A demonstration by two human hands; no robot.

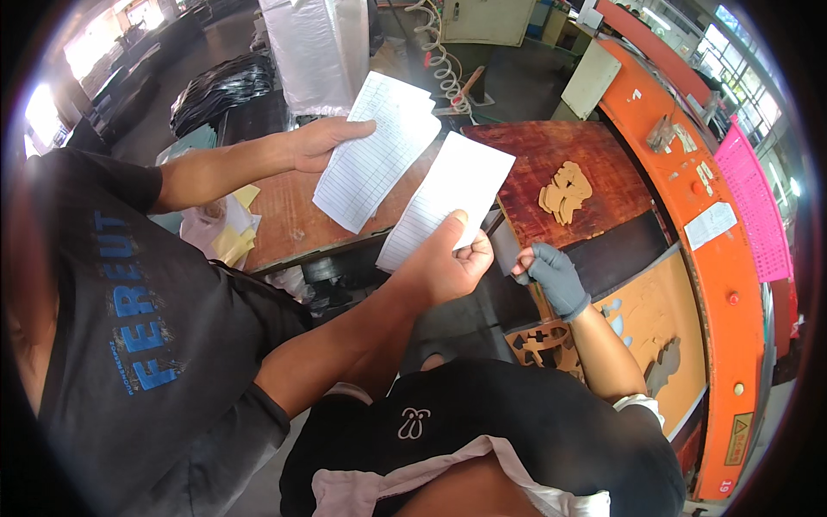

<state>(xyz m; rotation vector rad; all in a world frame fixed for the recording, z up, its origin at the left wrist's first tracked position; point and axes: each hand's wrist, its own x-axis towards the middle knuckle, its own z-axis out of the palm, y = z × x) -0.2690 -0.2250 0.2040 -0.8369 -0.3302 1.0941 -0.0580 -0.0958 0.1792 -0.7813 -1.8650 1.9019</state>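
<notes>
My right hand (558,277) wears a grey glove with bare fingertips. Its fingers are curled closed in front of the dark red wooden board (517,189); whatever they hold, if anything, is hidden. My left hand is out of view. From the left, a person in a dark T-shirt reaches across in front of me. That person's far hand (323,142) holds several gridded paper sheets (379,142), and their near hand (452,258) grips another stack of lined sheets (452,185). A small pile of tan cut pieces (565,191) lies on the board.
An orange machine (689,215) runs along the right side, with a pink perforated basket (758,202) behind it. Tan sheet material with cut-out shapes (680,302) lies below my right forearm. A coiled air hose (439,56) hangs at the back. A brown table (293,220) stands to the left.
</notes>
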